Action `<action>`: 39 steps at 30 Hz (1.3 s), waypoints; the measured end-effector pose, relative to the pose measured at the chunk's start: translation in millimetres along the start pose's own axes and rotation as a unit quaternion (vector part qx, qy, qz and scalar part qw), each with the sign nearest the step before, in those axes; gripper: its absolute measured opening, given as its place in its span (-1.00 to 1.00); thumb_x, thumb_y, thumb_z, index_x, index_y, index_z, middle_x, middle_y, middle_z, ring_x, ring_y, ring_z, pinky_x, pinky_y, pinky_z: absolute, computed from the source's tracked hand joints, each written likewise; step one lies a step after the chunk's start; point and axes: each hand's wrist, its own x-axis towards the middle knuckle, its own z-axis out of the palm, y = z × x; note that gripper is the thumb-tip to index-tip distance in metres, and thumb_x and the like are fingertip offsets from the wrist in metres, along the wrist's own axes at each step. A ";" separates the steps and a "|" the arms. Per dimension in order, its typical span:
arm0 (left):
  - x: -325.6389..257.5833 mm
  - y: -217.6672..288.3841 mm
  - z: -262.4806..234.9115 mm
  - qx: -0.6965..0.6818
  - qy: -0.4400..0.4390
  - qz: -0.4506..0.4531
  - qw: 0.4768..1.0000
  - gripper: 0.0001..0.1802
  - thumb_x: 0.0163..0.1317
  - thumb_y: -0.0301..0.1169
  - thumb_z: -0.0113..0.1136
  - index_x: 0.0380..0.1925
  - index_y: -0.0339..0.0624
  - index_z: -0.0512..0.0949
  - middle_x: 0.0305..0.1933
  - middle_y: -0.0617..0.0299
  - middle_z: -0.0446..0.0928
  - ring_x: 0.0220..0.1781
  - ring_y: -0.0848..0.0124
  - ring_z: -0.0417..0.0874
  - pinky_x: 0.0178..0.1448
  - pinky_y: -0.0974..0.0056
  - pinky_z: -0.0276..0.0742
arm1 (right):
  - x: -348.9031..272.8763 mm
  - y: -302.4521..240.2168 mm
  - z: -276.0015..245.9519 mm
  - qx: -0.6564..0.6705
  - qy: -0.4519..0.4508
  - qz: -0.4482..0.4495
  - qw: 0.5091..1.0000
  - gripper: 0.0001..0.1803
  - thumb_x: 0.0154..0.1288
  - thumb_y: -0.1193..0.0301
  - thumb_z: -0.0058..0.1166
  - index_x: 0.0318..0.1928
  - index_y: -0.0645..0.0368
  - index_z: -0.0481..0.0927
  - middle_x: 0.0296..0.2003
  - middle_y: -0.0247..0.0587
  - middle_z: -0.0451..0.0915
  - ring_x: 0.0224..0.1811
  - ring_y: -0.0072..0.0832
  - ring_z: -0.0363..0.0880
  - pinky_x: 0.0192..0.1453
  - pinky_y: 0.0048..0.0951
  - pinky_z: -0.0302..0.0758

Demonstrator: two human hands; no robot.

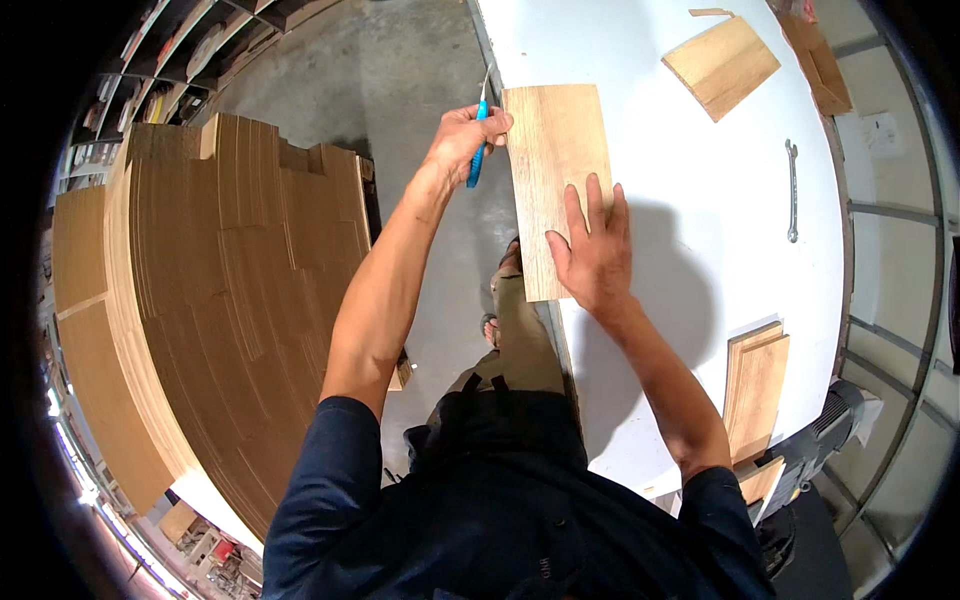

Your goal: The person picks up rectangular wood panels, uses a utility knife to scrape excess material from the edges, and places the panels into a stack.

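Observation:
A wood-grain board [551, 190] lies along the left edge of the white table, its length running away from me, with its left side jutting past the edge. My left hand [468, 137] is closed around a slim blue-handled tool [475, 168] with a thin pale tip pointing away from me; its exact kind is unclear. The thumb and fingertips of that hand are at the board's upper left edge. Flat on the board's lower right part rests my right hand [597, 252], fingers spread, gripping nothing.
On the white table [680, 290] are another wood-grain board [722, 66], a metal wrench [793, 190] and a small stack of boards [757, 385]. A tall stack of brown panels [230, 230] stands left, across the grey floor [430, 250]. Shelves [180, 60] fill the far left.

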 end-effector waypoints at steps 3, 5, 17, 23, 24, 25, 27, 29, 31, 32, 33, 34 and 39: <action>6.0 5.2 0.8 0.032 -0.022 0.001 0.999 -0.86 0.16 -0.45 0.31 -0.33 -0.28 0.60 -0.46 0.25 0.57 -0.46 0.51 0.57 -0.42 0.39 0.39 | -0.3 3.7 2.3 0.006 0.001 -0.001 1.000 -0.29 0.11 0.22 0.30 0.23 0.25 0.39 0.30 0.13 0.19 0.30 0.35 0.11 0.36 0.17 0.20; 2.9 6.1 -5.1 0.039 -0.031 0.007 0.999 -0.88 0.17 -0.47 0.27 -0.33 -0.28 0.60 -0.46 0.25 0.57 -0.43 0.51 0.59 -0.41 0.40 0.39 | 0.4 2.2 1.6 0.020 0.004 -0.010 1.000 -0.27 0.09 0.25 0.31 0.24 0.26 0.37 0.31 0.13 0.18 0.30 0.35 0.11 0.37 0.17 0.19; -7.9 6.0 -4.5 0.038 0.017 0.029 0.999 -0.88 0.20 -0.43 0.21 -0.32 -0.25 0.56 -0.40 0.29 0.56 -0.44 0.52 0.53 -0.38 0.40 0.38 | -0.4 0.7 3.2 0.015 0.002 -0.010 1.000 -0.26 0.10 0.26 0.30 0.26 0.25 0.33 0.32 0.13 0.16 0.30 0.36 0.10 0.38 0.18 0.17; -73.0 -38.0 -20.9 0.294 -0.034 0.181 0.938 -0.90 0.31 -0.45 0.12 -0.20 -0.17 0.52 -0.46 0.26 0.50 -0.44 0.46 0.49 -0.35 0.31 0.41 | -0.2 0.1 5.3 0.005 0.002 -0.005 1.000 -0.28 0.11 0.22 0.28 0.25 0.22 0.36 0.33 0.11 0.15 0.31 0.34 0.11 0.38 0.16 0.18; -89.9 -39.0 -15.4 0.344 -0.046 0.206 0.915 -0.86 0.30 -0.48 0.11 -0.14 -0.16 0.53 -0.46 0.18 0.50 -0.44 0.41 0.52 -0.32 0.28 0.44 | 0.2 1.8 5.3 0.002 0.000 -0.001 1.000 -0.28 0.11 0.21 0.28 0.25 0.22 0.36 0.33 0.11 0.15 0.32 0.33 0.11 0.39 0.16 0.18; -106.2 -36.3 -9.4 0.394 -0.056 0.231 0.888 -0.80 0.30 -0.50 0.10 -0.08 -0.15 0.54 -0.46 0.10 0.50 -0.43 0.35 0.55 -0.29 0.24 0.47 | 0.8 2.3 4.8 0.001 -0.007 0.003 1.000 -0.28 0.11 0.20 0.28 0.26 0.21 0.36 0.34 0.11 0.15 0.32 0.33 0.10 0.39 0.16 0.18; -127.5 -37.2 -0.2 0.417 -0.072 0.248 0.872 -0.66 0.24 -0.51 0.08 0.02 -0.02 0.55 -0.44 0.02 0.52 -0.43 0.10 0.56 -0.30 0.10 0.50 | 0.5 1.4 4.4 0.000 -0.021 0.012 1.000 -0.27 0.12 0.19 0.27 0.26 0.21 0.36 0.34 0.11 0.15 0.33 0.33 0.10 0.39 0.15 0.18; -127.3 -38.2 0.6 0.450 -0.082 0.255 0.852 -0.53 0.20 -0.52 0.07 0.13 0.09 0.52 -0.39 -0.03 0.55 -0.40 -0.02 0.59 -0.28 0.01 0.52 | -0.3 1.6 4.3 0.000 -0.026 0.017 1.000 -0.27 0.12 0.18 0.28 0.26 0.20 0.36 0.35 0.12 0.15 0.33 0.34 0.10 0.39 0.15 0.18; -112.5 -38.0 -3.1 0.494 -0.085 0.251 0.828 -0.42 0.17 -0.52 0.07 0.23 0.19 0.47 -0.31 -0.04 0.61 -0.33 -0.02 0.64 -0.25 -0.02 0.55 | 0.0 1.9 3.2 0.001 -0.031 0.023 0.999 -0.27 0.12 0.18 0.28 0.27 0.20 0.36 0.35 0.13 0.14 0.33 0.34 0.10 0.39 0.16 0.18; -91.8 -38.3 -7.8 0.494 -0.061 0.292 0.816 -0.41 0.17 -0.52 0.06 0.23 0.22 0.47 -0.23 -0.03 0.62 -0.29 -0.01 0.66 -0.22 -0.01 0.58 | 1.1 1.4 1.1 0.001 -0.034 0.023 0.999 -0.27 0.13 0.18 0.27 0.27 0.20 0.35 0.36 0.13 0.14 0.33 0.34 0.10 0.38 0.16 0.19; -63.2 -36.8 -13.0 0.492 -0.038 0.333 0.804 -0.41 0.17 -0.51 0.06 0.23 0.24 0.46 -0.15 -0.02 0.64 -0.25 0.01 0.67 -0.19 0.00 0.60 | 0.1 0.9 0.2 0.000 -0.038 0.024 0.999 -0.26 0.13 0.18 0.27 0.27 0.20 0.35 0.36 0.14 0.14 0.32 0.34 0.10 0.38 0.16 0.19; -38.7 -24.1 -17.0 0.511 -0.014 0.314 0.800 -0.42 0.18 -0.49 0.06 0.23 0.27 0.47 -0.09 0.01 0.64 -0.22 0.02 0.68 -0.16 0.01 0.61 | -2.4 -0.7 0.6 0.006 -0.040 0.022 0.999 -0.26 0.13 0.18 0.28 0.27 0.20 0.35 0.36 0.14 0.14 0.32 0.34 0.11 0.38 0.16 0.19; 30.8 26.6 -23.5 0.501 0.084 0.290 0.811 -0.44 0.20 -0.50 0.02 0.21 0.25 0.49 -0.04 0.07 0.63 -0.16 0.08 0.69 -0.06 0.07 0.61 | 1.7 -1.6 -0.3 0.019 -0.025 0.008 0.999 -0.27 0.12 0.19 0.29 0.27 0.20 0.35 0.35 0.14 0.14 0.30 0.33 0.12 0.36 0.17 0.20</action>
